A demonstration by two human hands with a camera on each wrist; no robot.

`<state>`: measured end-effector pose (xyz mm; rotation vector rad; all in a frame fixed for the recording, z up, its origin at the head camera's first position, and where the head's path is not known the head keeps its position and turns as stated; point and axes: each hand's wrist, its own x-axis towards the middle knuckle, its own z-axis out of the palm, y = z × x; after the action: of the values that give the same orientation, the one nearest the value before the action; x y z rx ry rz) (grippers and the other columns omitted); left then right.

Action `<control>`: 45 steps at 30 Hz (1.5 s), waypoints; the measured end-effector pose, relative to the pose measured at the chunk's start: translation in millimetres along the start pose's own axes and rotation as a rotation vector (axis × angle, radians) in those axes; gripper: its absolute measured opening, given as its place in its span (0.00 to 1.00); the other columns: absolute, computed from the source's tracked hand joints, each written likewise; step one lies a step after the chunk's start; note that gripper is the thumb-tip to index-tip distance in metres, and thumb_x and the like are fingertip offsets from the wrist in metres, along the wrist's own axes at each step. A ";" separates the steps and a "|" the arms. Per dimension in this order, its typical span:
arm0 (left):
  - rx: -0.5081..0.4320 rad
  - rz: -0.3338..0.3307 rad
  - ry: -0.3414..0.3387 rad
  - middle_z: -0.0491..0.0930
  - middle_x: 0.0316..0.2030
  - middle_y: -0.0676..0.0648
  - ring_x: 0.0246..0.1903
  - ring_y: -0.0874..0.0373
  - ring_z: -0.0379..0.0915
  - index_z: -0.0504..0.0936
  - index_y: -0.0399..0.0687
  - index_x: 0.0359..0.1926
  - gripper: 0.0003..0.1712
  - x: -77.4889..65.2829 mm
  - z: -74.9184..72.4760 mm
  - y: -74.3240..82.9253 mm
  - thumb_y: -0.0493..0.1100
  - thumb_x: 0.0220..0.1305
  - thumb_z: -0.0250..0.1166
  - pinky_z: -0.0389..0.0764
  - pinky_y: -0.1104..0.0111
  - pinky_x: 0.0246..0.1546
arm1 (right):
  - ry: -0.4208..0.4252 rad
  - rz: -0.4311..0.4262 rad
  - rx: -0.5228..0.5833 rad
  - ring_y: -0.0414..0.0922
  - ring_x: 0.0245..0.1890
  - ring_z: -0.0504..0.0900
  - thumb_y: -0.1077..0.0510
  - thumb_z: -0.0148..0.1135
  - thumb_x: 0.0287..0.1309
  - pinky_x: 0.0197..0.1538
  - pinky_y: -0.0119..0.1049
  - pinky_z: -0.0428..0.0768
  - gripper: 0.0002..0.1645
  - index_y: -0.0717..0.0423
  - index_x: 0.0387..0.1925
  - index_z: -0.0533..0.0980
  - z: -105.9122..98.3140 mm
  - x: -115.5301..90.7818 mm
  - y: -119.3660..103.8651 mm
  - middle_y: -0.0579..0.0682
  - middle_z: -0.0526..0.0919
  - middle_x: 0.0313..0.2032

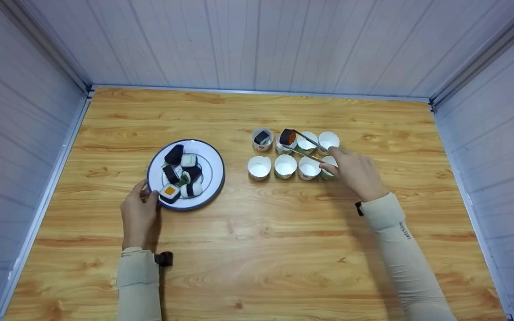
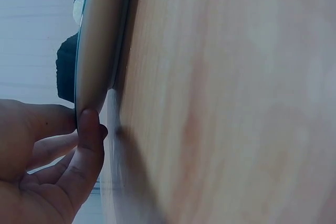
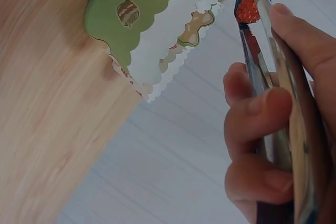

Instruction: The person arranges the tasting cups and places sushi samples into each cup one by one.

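Observation:
My left hand [image 1: 138,214] pinches the near-left rim of a white plate [image 1: 213,174] with a blue edge. In the left wrist view, fingertips [image 2: 89,124] sit right at the plate's rim. Several sushi pieces [image 1: 170,193] lie on the plate, wrapped in dark seaweed and white rice. My right hand [image 1: 357,171] grips metal tongs [image 1: 308,139]. Between the tongs' tips is a seaweed-wrapped sushi piece topped with orange roe [image 3: 248,10]. From the head view it overlaps the second paper cup [image 1: 285,149] of the back row.
Several white-lined paper cups [image 1: 259,167] stand in two rows right of the plate. The back-left cup [image 1: 262,148] contains a dark sushi piece. Pale panel walls [image 1: 257,44] enclose the wooden table [image 1: 257,249] at the back and both sides.

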<state>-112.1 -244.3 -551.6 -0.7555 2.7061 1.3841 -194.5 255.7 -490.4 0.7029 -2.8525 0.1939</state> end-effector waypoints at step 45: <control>-0.049 -0.028 -0.034 0.78 0.54 0.37 0.52 0.49 0.75 0.64 0.45 0.74 0.28 -0.1 -1.8 -1.0 0.40 0.76 0.53 0.81 0.62 0.50 | -0.182 -0.079 0.133 0.48 0.23 0.78 0.34 0.54 0.69 0.20 0.42 0.75 0.34 0.56 0.60 0.74 10.4 27.1 -104.7 0.53 0.82 0.36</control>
<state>-111.3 -246.2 -551.2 -0.7623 2.6356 1.4483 -170.4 149.8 -486.3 0.9014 -2.9983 0.3258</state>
